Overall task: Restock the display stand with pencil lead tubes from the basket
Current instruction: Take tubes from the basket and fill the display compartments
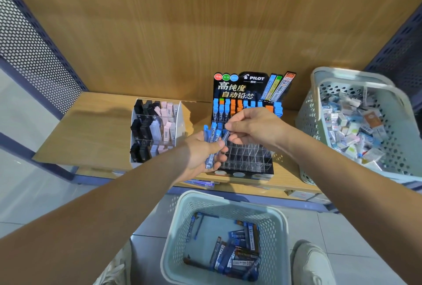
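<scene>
Blue-capped tubes (209, 160): left fingers (222, 158) clasp about 3, right fingers (235, 126) pinch 1 before 1 display stand (242, 89).

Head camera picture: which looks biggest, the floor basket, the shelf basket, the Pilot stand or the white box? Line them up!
1. floor basket and shelf basket: about alike, both cut off at the picture's edge, so I won't rank them.
2. Pilot stand.
3. white box.
</scene>
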